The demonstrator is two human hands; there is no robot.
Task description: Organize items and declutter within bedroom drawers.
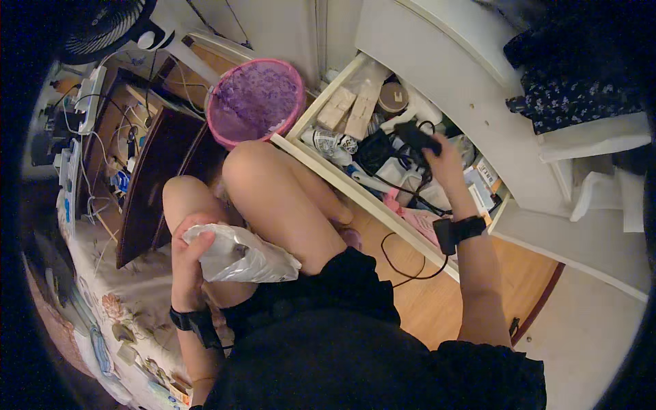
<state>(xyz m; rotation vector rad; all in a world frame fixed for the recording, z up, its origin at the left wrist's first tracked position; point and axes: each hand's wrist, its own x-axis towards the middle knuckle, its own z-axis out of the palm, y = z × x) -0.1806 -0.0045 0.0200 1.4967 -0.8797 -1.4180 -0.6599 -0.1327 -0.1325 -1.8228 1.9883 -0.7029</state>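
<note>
My left hand (190, 251) grips a white plastic bag (246, 256) by its edge, above my thigh at the lower left. Over an open drawer (369, 202) full of mixed things, my right hand (445, 161) holds a black object (416, 138), whose exact kind I cannot tell. Below it in the drawer lie black cables (397, 182), a black pouch-like item (375, 149), small tan boxes (362, 114), a round brown-lidded container (393, 97), a white bottle with black print (329, 141) and a pink plastic packet (420, 223).
A pink-rimmed basket (302, 102) with a purple lining stands beside the drawer's left corner. A fan (97, 25) is at the upper left, above a dark cabinet (159, 169) with cables. A cable loop (384, 251) hangs over the wooden floor (425, 307). Dark floral cloth (579, 97) lies at the right.
</note>
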